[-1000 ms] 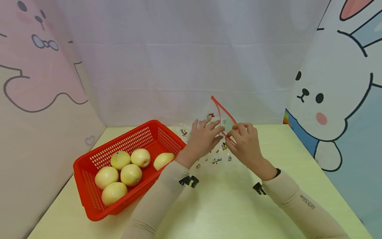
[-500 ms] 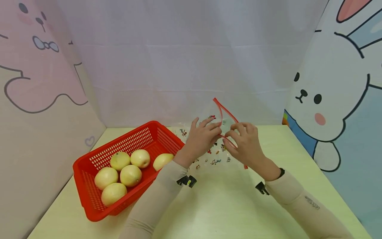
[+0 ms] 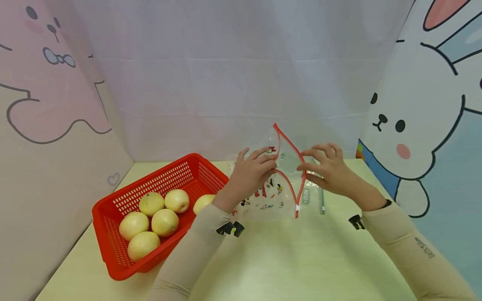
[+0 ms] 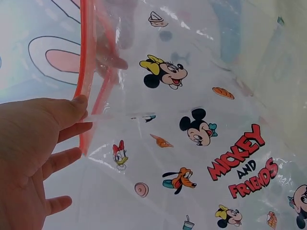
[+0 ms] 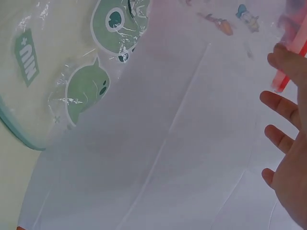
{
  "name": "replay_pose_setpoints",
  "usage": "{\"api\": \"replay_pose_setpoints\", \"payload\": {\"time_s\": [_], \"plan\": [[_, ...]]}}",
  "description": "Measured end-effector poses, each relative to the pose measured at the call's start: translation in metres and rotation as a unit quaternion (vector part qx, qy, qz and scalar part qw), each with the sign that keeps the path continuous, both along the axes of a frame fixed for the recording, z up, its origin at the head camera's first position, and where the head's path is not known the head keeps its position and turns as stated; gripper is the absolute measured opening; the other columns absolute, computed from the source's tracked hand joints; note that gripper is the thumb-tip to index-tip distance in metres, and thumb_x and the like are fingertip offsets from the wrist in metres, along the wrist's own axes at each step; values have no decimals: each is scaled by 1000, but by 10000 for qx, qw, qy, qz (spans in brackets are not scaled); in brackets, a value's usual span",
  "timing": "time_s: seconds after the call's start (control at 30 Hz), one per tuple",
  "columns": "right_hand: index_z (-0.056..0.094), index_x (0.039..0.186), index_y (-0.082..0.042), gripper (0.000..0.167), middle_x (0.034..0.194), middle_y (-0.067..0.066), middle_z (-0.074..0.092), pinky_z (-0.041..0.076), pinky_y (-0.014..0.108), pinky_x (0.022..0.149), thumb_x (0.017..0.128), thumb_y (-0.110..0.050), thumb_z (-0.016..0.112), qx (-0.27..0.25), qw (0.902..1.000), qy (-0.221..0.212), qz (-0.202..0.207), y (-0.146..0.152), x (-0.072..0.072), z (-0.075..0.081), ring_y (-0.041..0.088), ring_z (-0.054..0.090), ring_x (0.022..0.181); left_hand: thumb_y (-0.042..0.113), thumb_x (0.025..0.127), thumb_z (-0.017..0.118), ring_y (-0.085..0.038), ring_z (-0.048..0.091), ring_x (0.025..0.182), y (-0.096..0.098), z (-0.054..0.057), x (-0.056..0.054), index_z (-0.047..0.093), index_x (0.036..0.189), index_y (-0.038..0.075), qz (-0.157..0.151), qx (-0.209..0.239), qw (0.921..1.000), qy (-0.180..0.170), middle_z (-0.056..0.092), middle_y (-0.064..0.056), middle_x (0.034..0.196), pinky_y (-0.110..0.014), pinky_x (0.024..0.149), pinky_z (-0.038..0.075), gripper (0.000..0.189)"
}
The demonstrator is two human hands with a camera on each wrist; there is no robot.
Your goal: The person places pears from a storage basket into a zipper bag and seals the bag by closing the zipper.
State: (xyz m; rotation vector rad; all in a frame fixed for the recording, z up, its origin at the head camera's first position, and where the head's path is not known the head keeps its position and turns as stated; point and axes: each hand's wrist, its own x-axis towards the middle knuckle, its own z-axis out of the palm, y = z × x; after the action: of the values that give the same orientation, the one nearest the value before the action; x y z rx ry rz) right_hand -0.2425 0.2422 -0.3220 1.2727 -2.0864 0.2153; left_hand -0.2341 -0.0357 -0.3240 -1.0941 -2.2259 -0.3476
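A clear zip bag (image 3: 269,200) with red zip strips and cartoon prints hangs upright between my hands, its mouth spread into a wide diamond. My left hand (image 3: 250,173) pinches the near-left red strip between thumb and forefinger, other fingers spread, as the left wrist view shows. On the opposite strip, my right hand (image 3: 333,173) holds the edge with thumb and forefinger; its remaining fingers stand apart in the right wrist view. Lettering and cartoon heads (image 4: 196,127) show on the bag's side. Nothing is visible inside it.
A red plastic basket (image 3: 103,234) with several pale yellow round fruits (image 3: 165,221) stands at the left. Behind the bag lies another clear bag (image 5: 29,60) with green prints and a teal edge. A white curtain (image 3: 226,83) and cartoon-printed side walls enclose the table (image 3: 286,259).
My right hand has moved right, drawing its red strip away from the left one, so the bag's mouth gapes much wider. The left hand has shifted slightly left.
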Motion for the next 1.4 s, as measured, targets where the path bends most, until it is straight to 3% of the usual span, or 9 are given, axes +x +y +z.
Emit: {"api": "replay_pose_setpoints", "payload": {"time_s": [0.07,0.2,0.53,0.77,1.13,1.4], "plan": [[68,103,-16,45,114,20,61,25,72,88,105,-46,36,-43,10000,50,25,2,-1,-1,47,47,110,21,95,68,-26,50,133,-3,2,1,70,101,18,-44,45,9999,103,67,0,127,-62,109,29,6],[67,100,-13,50,110,18,64,26,70,88,106,-46,30,-122,9996,262,-1,8,-1,0,45,49,108,19,94,70,-26,51,132,-13,7,4,70,100,17,-79,163,9992,356,70,0,120,-61,109,29,6],[67,94,-8,45,104,17,68,26,69,85,107,-41,38,-445,9968,644,144,23,1,16,44,53,102,12,92,72,-26,51,132,-38,19,6,69,100,12,44,336,9973,647,73,-1,108,-60,108,30,9],[67,91,-6,42,98,14,69,23,69,84,106,-37,43,-570,9958,644,300,31,4,25,44,54,100,10,90,74,-27,49,134,-49,19,5,68,96,12,2,348,9978,563,73,-2,103,-60,109,28,9],[68,91,-3,46,95,13,69,23,68,86,106,-38,42,-570,9960,651,210,40,10,37,41,55,98,9,87,76,-29,50,132,-55,14,3,68,92,12,-52,404,9982,442,73,-2,96,-60,108,29,10],[66,87,-3,43,92,15,67,17,49,101,105,-36,47,-1225,9886,689,547,32,16,59,38,51,98,7,84,79,-29,54,129,-51,9,5,68,89,12,-86,519,9968,601,73,-1,93,-60,106,33,13]]}}
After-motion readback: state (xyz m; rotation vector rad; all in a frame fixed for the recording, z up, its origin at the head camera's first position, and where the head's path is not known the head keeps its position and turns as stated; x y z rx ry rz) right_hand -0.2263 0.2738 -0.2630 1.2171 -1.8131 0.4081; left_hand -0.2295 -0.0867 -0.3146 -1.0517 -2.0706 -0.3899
